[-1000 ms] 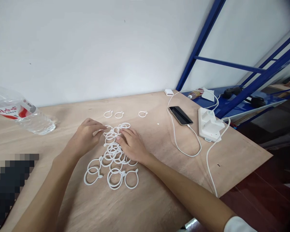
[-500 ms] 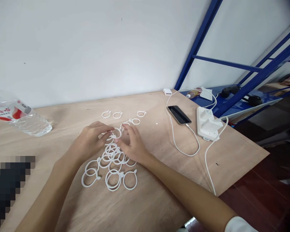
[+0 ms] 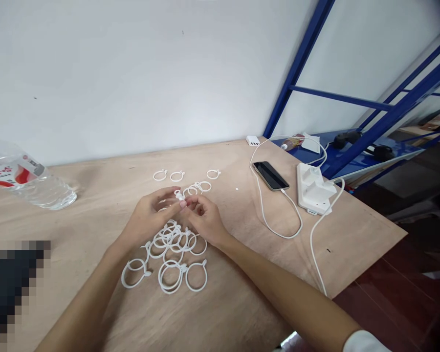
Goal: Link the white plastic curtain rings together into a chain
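Observation:
White plastic rings with small clips lie in an overlapping cluster [image 3: 172,244] on the wooden table [image 3: 249,274]. My left hand [image 3: 152,215] and my right hand [image 3: 203,215] meet just beyond the cluster, fingertips close together. Between them a white ring's clip [image 3: 179,195] sticks up, pinched by my left thumb and fingers. My right thumb and index finger are pressed together at the same clip. The rest of that ring is mostly hidden by my fingers. Farther back, separate rings [image 3: 160,175] lie near the wall.
At the left a clear water bottle [image 3: 47,188] lies on its side. To the right are a phone [image 3: 271,175] on a white cable, a power strip [image 3: 313,190] with plugs and a small white charger [image 3: 253,141]. A blue metal frame [image 3: 300,63] stands behind.
My hands have come together, and the ring that stood open to view between them is now gripped with its clip upward. Both hands have closed around it.

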Motion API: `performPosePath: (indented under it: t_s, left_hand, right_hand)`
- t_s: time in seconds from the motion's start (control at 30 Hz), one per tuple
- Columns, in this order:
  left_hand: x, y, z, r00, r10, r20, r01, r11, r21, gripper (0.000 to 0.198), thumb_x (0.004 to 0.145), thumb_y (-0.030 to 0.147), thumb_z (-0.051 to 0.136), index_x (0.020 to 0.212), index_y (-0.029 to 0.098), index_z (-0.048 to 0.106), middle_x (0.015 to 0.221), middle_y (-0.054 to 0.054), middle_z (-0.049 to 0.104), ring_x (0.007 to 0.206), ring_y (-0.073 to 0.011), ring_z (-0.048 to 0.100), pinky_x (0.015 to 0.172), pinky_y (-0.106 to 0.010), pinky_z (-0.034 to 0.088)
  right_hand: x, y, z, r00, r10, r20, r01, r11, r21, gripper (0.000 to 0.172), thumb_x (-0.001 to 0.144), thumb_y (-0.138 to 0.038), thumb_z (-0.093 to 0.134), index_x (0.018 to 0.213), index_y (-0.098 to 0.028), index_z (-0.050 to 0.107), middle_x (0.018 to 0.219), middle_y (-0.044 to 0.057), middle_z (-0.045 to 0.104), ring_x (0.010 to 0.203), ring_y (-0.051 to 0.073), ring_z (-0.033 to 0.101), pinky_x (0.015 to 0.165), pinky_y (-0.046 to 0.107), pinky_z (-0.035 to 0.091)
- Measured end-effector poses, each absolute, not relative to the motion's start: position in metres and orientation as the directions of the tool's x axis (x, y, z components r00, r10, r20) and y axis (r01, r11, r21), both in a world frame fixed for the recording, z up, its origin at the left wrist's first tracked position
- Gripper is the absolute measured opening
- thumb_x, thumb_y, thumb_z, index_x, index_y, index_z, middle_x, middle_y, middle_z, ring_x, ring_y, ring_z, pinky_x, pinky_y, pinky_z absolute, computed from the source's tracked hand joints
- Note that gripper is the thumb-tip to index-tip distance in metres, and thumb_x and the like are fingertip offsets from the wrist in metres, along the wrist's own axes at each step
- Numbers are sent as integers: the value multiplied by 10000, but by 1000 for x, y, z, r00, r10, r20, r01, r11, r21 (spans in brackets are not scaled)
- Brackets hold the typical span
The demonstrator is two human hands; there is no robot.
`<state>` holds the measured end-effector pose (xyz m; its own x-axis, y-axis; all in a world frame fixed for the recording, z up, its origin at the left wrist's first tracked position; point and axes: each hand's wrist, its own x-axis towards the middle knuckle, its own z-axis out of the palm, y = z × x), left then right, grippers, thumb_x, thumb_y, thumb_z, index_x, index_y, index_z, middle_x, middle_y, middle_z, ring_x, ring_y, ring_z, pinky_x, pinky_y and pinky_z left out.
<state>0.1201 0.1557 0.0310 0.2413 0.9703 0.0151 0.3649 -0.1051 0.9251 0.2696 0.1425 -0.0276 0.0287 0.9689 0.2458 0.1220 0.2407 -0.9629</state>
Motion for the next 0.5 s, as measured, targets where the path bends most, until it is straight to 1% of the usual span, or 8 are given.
performPosePath:
  t_s: [0.1, 0.17, 0.23, 0.3, 0.37, 0.43, 0.5]
  left_hand:
    - [122, 154, 33, 303, 952, -52, 321, -50, 946, 476, 722, 405, 667, 1139, 178, 629, 1030, -57, 717, 970, -241, 658, 796, -331, 549]
    - [123, 154, 34, 271, 961, -56, 353, -45, 934, 441, 711, 381, 667, 1099, 172, 652, 974, -48, 730, 932, -243, 668, 769, -324, 551]
    - [122, 154, 33, 191, 982, 7, 446, -93, 890, 395, 714, 372, 647, 1050, 164, 670, 953, -47, 730, 902, -241, 672, 769, -323, 542]
    - [120, 155, 32, 117, 981, 154, 566, -193, 801, 319, 743, 357, 597, 987, 170, 684, 950, -42, 724, 883, -225, 667, 795, -318, 518]
    - [118, 156, 30, 129, 941, 313, 674, -315, 669, 252, 784, 342, 534, 911, 188, 687, 921, -32, 715, 853, -202, 653, 786, -298, 494]
    - [117, 157, 27, 233, 890, 392, 724, -428, 541, 246, 824, 334, 478, 865, 198, 678, 858, -29, 698, 793, -181, 629, 723, -276, 474]
    - [117, 158, 25, 359, 844, 398, 720, -522, 457, 269, 859, 327, 432, 847, 197, 668, 799, -28, 672, 728, -162, 598, 674, -263, 451]
  right_hand:
    - [269, 142, -28, 11, 981, 195, 77, 194, -978, 268, 738, -432, 677, 781, -187, 579, 635, -60, 514, 524, 70, 402, 506, 212, 334]
    - [269, 141, -27, 13, 983, 186, 76, 184, -980, 270, 711, -416, 699, 765, -189, 564, 641, -62, 538, 518, 68, 407, 505, 212, 332]
    - [269, 140, -26, -6, 983, 185, 77, 184, -980, 272, 693, -401, 715, 770, -191, 560, 682, -49, 588, 541, 74, 451, 526, 216, 351]
    - [269, 139, -25, -43, 981, 187, 75, 190, -979, 274, 690, -400, 720, 784, -192, 569, 728, -28, 633, 591, 91, 514, 564, 225, 383]
    - [270, 139, -23, -51, 980, 193, 59, 196, -979, 259, 719, -412, 696, 798, -190, 587, 762, -8, 658, 657, 112, 571, 615, 238, 422]
    - [270, 141, -23, -19, 981, 195, -1, 195, -981, 239, 781, -419, 632, 838, -188, 603, 802, 10, 668, 731, 132, 616, 675, 252, 461]
    - [271, 143, -24, 14, 980, 199, -86, 199, -976, 232, 830, -410, 568, 891, -190, 611, 857, 23, 673, 801, 142, 640, 730, 262, 484]
